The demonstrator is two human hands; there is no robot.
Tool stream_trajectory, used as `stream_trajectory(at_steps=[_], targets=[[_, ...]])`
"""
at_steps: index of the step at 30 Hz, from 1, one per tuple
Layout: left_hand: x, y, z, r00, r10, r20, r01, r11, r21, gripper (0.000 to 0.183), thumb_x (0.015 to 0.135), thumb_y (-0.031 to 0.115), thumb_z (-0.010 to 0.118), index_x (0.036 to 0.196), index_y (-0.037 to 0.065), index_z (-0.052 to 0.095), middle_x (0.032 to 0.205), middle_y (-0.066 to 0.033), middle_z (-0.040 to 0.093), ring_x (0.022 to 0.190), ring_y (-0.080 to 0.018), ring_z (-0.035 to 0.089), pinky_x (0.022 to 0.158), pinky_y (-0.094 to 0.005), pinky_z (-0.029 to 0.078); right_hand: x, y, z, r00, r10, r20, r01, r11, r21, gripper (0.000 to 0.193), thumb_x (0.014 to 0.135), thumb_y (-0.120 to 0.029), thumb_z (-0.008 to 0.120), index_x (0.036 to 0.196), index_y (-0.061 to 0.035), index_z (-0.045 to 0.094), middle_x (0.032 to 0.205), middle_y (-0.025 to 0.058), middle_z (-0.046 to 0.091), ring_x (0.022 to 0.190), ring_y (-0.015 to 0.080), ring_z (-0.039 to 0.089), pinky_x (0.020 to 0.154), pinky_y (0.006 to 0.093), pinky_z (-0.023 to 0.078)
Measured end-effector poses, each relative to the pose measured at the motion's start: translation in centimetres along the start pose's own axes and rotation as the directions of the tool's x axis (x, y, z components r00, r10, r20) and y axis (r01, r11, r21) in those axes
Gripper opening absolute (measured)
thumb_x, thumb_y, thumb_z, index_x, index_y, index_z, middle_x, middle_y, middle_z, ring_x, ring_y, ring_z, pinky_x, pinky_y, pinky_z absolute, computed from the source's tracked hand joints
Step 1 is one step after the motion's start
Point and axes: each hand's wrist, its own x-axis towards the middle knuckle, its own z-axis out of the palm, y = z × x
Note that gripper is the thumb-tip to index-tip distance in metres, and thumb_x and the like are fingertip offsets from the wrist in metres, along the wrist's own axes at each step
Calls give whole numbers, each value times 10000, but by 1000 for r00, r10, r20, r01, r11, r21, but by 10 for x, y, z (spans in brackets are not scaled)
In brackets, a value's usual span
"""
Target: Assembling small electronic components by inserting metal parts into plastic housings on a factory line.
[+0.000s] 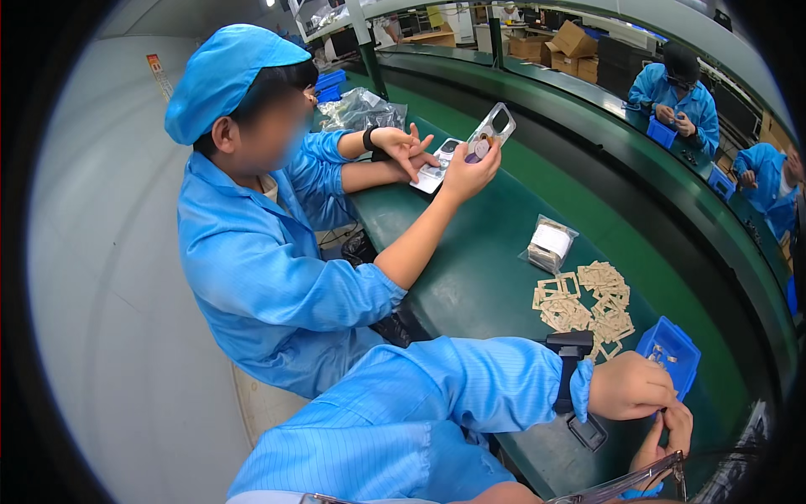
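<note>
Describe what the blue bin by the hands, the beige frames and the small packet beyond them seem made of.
Blue bin: probably moulded plastic, smooth and evenly coloured.
Beige frames: perhaps card or thin plastic; they look flat and matte, too small to settle.
Packet: likely clear, glossy plastic film outside, judging by its see-through edges.

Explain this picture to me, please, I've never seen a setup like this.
There's no machine here: a person works bare-handed, seen from a fisheye camera on their own head, which bends straight edges. At lower right, their left hand and right hand meet; anything held between them is too small to make out. On the green table are a blue bin with small parts inside, a pile of pale frames and a clear bag. A co-worker holds a clear phone case.
</note>
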Motion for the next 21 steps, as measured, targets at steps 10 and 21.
stream_trajectory(at_steps=[10, 21], targets=[[4, 2, -1, 997, -45, -60, 45, 999, -8, 175, 750, 51, 708, 921, 78, 685, 874, -42, 662, 759, -237, 659, 614, -342, 529, -3, 4, 2, 999, -17, -43, 18, 1000, 23, 129, 853, 97, 608, 973, 50, 599, 1010, 196, 637, 972, 338, 623, 901, 416, 495], [3, -12, -3, 993, -116, -36, 118, 992, 55, 182, 778, 33, 674, 956, 44, 640, 923, -111, 648, 827, -311, 654, 710, -395, 539, 14, -9, 5, 996, 34, -84, -36, 999, -30, 153, 784, 107, 675, 911, 23, 658, 939, 163, 690, 954, 332, 668, 884, 424, 517]])
